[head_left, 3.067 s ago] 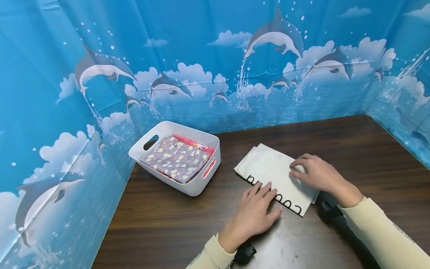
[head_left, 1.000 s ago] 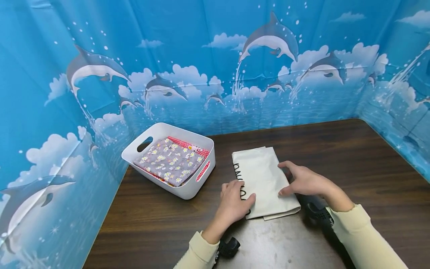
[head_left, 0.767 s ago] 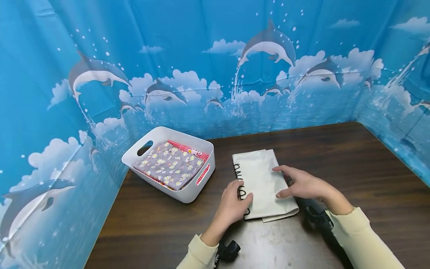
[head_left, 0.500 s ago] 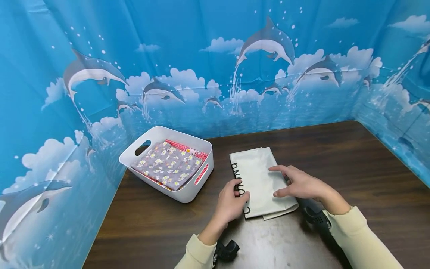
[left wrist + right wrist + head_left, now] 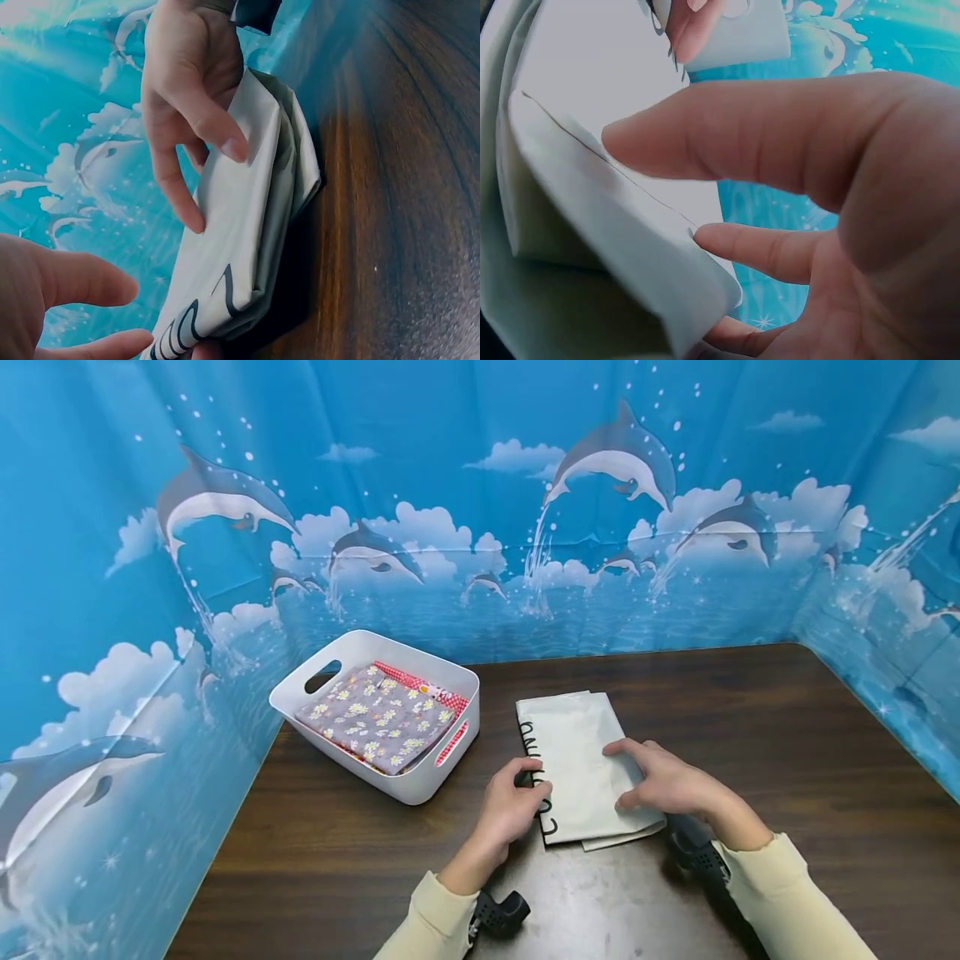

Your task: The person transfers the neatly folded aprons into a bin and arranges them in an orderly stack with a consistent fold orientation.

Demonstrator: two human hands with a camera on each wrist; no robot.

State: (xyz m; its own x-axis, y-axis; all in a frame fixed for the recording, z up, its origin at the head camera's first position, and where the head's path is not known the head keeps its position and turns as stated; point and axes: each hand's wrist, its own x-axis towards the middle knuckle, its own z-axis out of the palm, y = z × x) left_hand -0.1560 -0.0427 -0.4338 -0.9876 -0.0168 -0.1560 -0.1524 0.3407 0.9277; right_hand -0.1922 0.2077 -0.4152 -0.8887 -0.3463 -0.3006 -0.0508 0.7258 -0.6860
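Backdrop: blue dolphin-print curtain [image 5: 480, 527] hung round a dark wooden table [image 5: 787, 735].
Cloth: a folded off-white cloth [image 5: 573, 752] with black lettering along its left edge lies flat near the middle of the table, just right of a white basket [image 5: 450, 768].
Basket: it holds a folded grey daisy-print fabric [image 5: 378, 714] on top of a red-checked one [image 5: 442, 693].
Handling: the cloth looks light, soft and limp, stacked in several loose layers that would likely slide apart or sag if lifted by one corner; a hold along both long edges, pinching all layers together, seems safest.
Left hand: the left hand [image 5: 510, 806] rests at the lettered edge, fingers [image 5: 525, 767] loosely curled over that edge and touching it; whether they go under the layers cannot be told.
Right hand: the right hand [image 5: 663, 781] lies on the cloth's right side, fingers [image 5: 180, 187] straight and slightly spread, pressing the top layer, the thumb near the side edge.
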